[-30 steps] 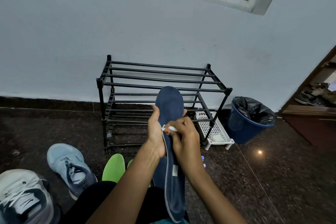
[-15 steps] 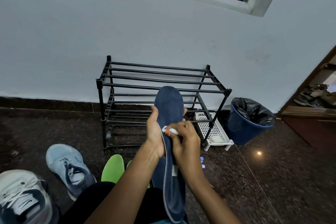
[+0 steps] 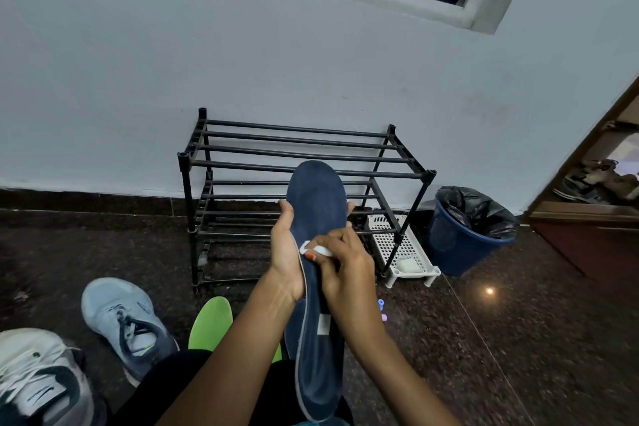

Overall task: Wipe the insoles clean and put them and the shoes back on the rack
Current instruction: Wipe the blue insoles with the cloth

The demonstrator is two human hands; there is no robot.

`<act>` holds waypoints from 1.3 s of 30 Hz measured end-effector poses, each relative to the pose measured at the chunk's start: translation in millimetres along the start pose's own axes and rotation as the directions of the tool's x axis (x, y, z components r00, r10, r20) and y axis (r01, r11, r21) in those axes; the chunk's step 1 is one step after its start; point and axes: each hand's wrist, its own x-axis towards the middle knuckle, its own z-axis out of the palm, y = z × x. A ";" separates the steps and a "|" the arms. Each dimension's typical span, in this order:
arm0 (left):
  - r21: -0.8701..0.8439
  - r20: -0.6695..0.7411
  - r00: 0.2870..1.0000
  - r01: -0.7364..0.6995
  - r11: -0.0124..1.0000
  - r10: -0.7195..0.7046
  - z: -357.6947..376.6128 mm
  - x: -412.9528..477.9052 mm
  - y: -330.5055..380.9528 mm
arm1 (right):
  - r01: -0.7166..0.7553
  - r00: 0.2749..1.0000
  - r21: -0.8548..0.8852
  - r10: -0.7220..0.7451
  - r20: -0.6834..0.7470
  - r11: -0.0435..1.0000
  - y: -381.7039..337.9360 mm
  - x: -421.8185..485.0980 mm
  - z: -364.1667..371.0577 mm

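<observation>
Head camera: our left hand (image 3: 286,254) grasps the long navy-blue foam insole (image 3: 318,204), held upright in front of the black metal shoe rack (image 3: 297,142). Our right hand (image 3: 347,264) pinches a small white wipe (image 3: 320,249) against its left edge. A light-blue sneaker (image 3: 124,322) lies on the dark floor (image 3: 518,339).

Dim, bluish, even indoor light; shadows soft. One small bright reflection glints on the dark speckled polished stone floor (image 3: 518,339). Wide-angle distortion bends the edges.

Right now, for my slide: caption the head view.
Left hand holds a navy insole; right hand presses a white wipe against it.
</observation>
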 end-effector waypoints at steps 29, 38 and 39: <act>-0.008 0.039 0.999 -0.029 1.000 0.029 -3.8 -3.2 2.5 | -0.108 0.989 0.006 0.108 -0.102 0.994 7.4 19.8 0.6; -0.006 0.041 0.998 -0.037 0.999 0.037 -2.5 -1.6 -2.9 | -0.040 0.993 -0.050 0.034 -0.113 0.998 5.8 8.8 -1.0; 0.001 0.041 0.999 -0.035 0.999 0.035 -1.0 -3.4 -3.8 | -0.044 0.990 -0.055 0.037 -0.136 0.998 7.4 15.7 -1.8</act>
